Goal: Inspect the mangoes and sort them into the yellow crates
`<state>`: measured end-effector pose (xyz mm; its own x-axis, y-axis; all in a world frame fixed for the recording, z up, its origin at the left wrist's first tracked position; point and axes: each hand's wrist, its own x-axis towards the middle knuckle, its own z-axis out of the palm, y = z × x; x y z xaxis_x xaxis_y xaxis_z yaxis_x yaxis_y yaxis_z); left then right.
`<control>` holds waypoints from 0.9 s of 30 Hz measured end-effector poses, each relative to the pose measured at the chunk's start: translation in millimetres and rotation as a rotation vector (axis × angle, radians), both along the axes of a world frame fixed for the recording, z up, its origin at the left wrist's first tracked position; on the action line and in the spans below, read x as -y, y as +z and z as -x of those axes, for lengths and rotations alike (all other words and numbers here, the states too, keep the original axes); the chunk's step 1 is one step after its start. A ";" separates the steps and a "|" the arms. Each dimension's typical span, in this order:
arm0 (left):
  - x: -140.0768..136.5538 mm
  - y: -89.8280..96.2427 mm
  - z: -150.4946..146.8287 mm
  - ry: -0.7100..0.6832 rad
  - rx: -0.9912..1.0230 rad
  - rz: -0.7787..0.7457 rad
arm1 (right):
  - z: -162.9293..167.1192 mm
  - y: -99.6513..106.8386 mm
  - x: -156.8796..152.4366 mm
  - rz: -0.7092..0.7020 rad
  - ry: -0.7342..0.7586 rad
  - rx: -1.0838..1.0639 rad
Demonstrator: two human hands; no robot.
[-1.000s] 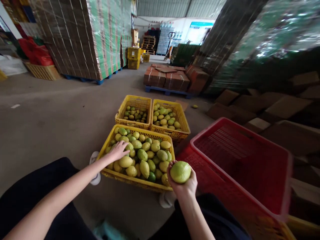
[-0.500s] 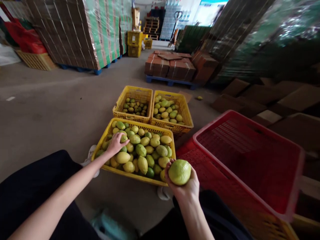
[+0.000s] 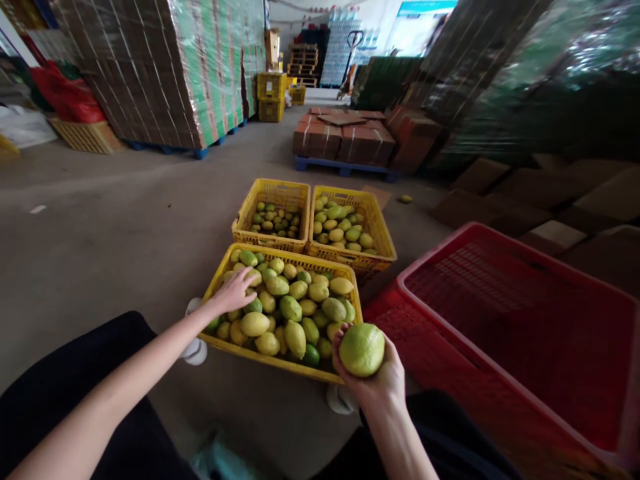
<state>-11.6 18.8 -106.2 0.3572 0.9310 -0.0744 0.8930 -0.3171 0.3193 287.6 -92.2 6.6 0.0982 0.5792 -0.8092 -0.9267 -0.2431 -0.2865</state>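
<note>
A big greenish-yellow lemon (image 3: 362, 350) rests in my right hand (image 3: 385, 380), whose fingers curl round it from below, in front of the crate's near right corner. My left hand (image 3: 235, 291) reaches over the left part of a yellow crate (image 3: 270, 363) heaped with yellow and green lemons (image 3: 295, 339). Its fingers are spread and touch the lemons there; none is lifted. The undersides of those fingers are hidden.
Behind the full crate stand two yellow crates, a left one (image 3: 240, 227) with small lemons and a right one (image 3: 385, 233) with larger ones. A red crate (image 3: 480, 230) is at right. Beyond are cartons (image 3: 367, 143) on a blue pallet, wrapped stacks (image 3: 215, 73) and a loose lemon (image 3: 405, 199).
The view has shifted slightly, so the crates sit a little lower and further right. My left hand has moved slightly over the lemons; my right hand still holds the same lemon.
</note>
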 end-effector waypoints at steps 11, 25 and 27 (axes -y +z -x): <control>-6.2 9.4 -19.2 -0.386 -0.305 0.177 | 14.7 3.8 -8.8 -0.052 -0.029 -0.028; -3.7 113.4 -41.2 0.168 0.692 0.149 | 21.6 -5.0 -16.0 -0.125 0.219 0.158; 13.1 148.3 -49.3 0.214 1.146 0.452 | 25.1 -1.6 -15.9 -0.184 0.332 0.228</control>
